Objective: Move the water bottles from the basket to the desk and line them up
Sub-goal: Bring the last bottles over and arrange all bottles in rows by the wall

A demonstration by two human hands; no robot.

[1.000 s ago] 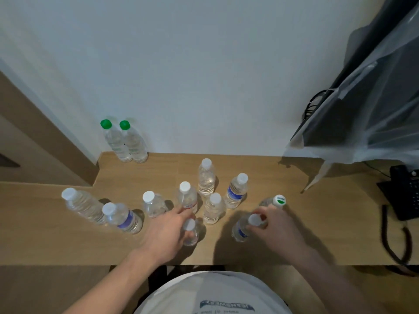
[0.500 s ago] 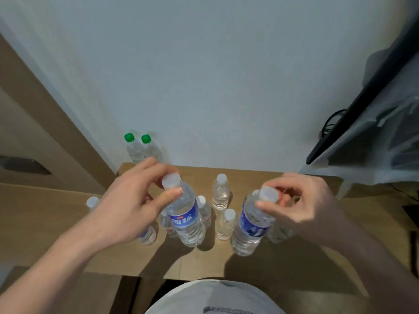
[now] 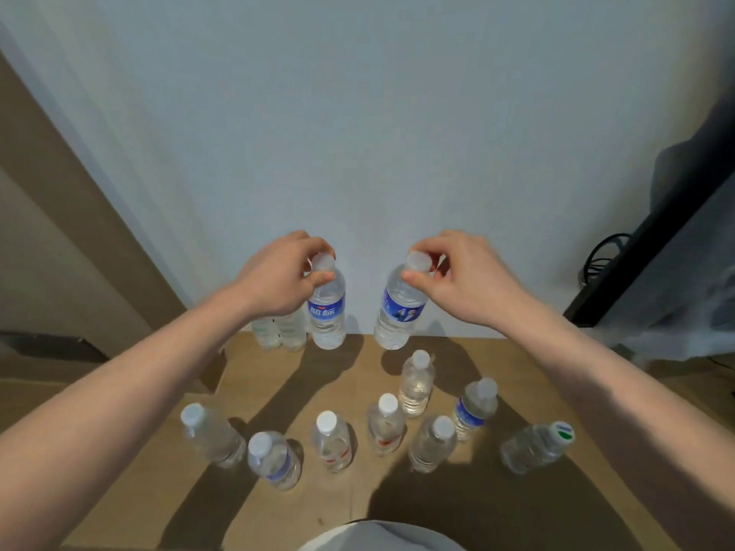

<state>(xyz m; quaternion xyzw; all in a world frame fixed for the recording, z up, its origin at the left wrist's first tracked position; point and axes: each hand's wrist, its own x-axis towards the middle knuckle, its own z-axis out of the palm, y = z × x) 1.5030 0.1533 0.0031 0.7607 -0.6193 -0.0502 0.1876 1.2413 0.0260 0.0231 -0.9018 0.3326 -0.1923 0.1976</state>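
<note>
The left hand [image 3: 274, 278] holds a blue-labelled bottle [image 3: 327, 308] by its neck, the grip closed just under the white cap, with the thumb in front and the fingers curled over the top. The right hand [image 3: 457, 276] holds a second blue-labelled bottle [image 3: 397, 312] in the same way, a narrow pinch around the neck below the cap. This second bottle hangs tilted, its base toward the left grip, and its bottom is at the far edge of the wooden surface [image 3: 358, 503], near the white wall [image 3: 358, 113]; whether it touches the surface I cannot tell. The bottle of the left grip stands about upright at the same far edge. Just beside it, partly hidden below the left wrist, stand two clear bottles [image 3: 278, 332] against the wall. Nearer to the person than both grips, eight more bottles stand loosely on the surface, not in one line. One of them, below the right forearm, is a bottle with a green and white cap [image 3: 535, 447].
</note>
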